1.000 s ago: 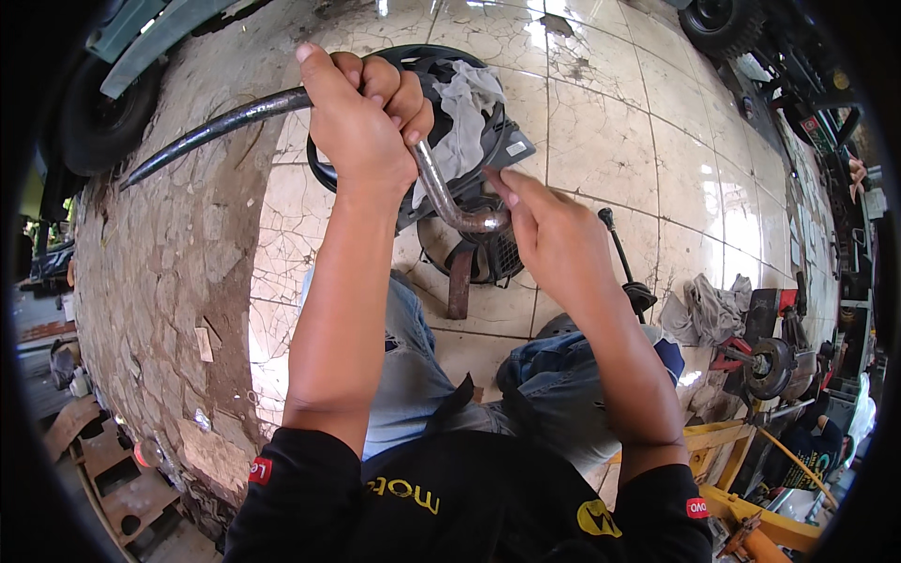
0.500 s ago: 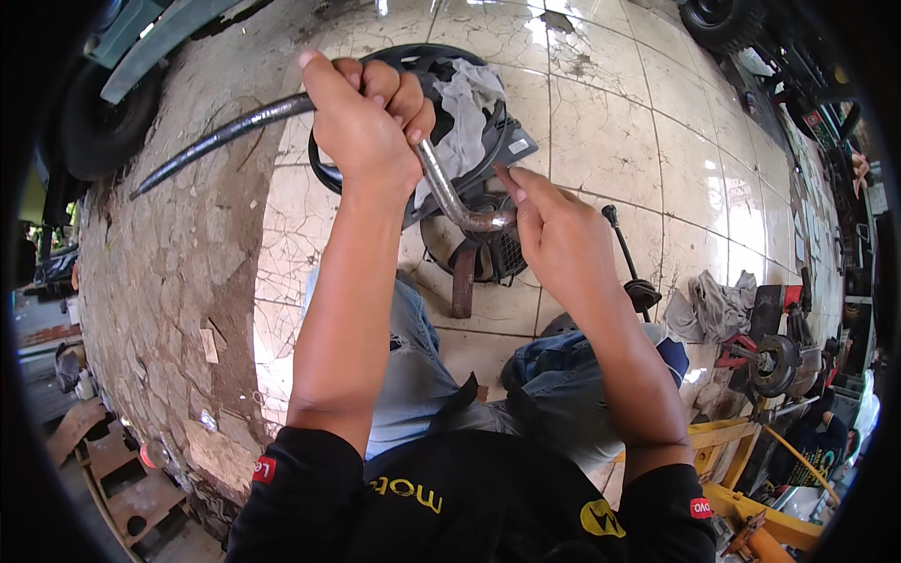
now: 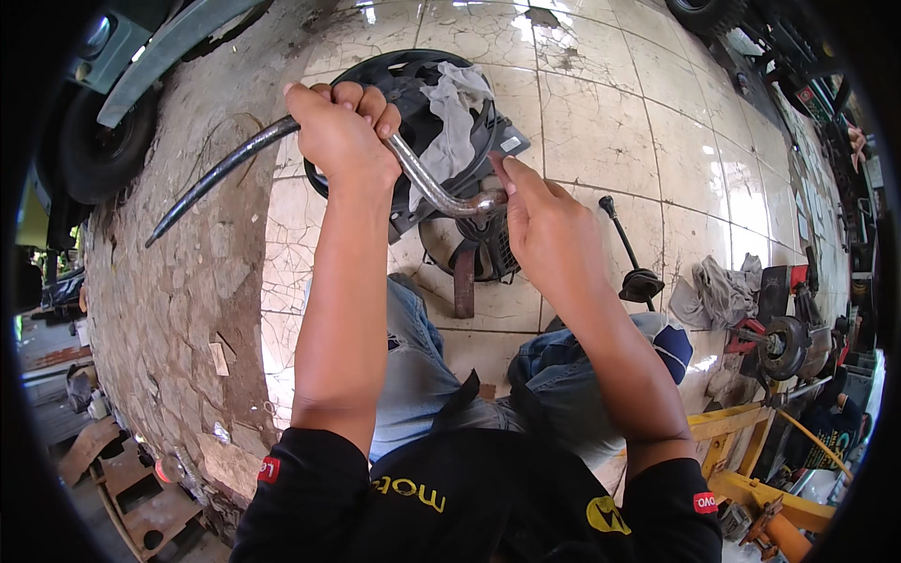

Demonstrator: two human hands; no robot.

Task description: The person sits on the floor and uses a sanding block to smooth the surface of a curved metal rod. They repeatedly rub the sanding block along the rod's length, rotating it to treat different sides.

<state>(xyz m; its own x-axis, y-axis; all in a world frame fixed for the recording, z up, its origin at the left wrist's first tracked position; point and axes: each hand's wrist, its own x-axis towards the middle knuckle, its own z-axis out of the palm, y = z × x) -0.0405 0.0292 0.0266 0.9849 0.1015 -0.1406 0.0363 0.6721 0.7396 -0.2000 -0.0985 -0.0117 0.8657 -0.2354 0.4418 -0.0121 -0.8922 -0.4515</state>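
My left hand (image 3: 345, 131) is closed around a bent metal bar (image 3: 427, 183). The bar's dark, curved part tapers out to the left. Its shiny part runs down to the right and bends to a rusty-looking end close to my right hand (image 3: 554, 220). My right fingers are pinched on a small reddish-brown strip (image 3: 498, 167), which sticks up beside that end. Whether they also touch the bar is hidden. Beneath the bar, a round black plastic frame (image 3: 333, 70) lies on the floor with a grey rag (image 3: 452, 122) across it.
Below the bar, a brown flat metal piece (image 3: 464, 281) lies by a black grille. A black lever with a rubber boot (image 3: 642, 284) rests on the tiles (image 3: 601, 122). To the right are a cloth heap (image 3: 727, 291) and a yellow frame (image 3: 732, 427); a vehicle tyre (image 3: 108, 150) stands far left.
Both hands and the bar appear slightly further left in view, and the bar's tapered tip is lower. My grip on the bar and on the strip stays the same.
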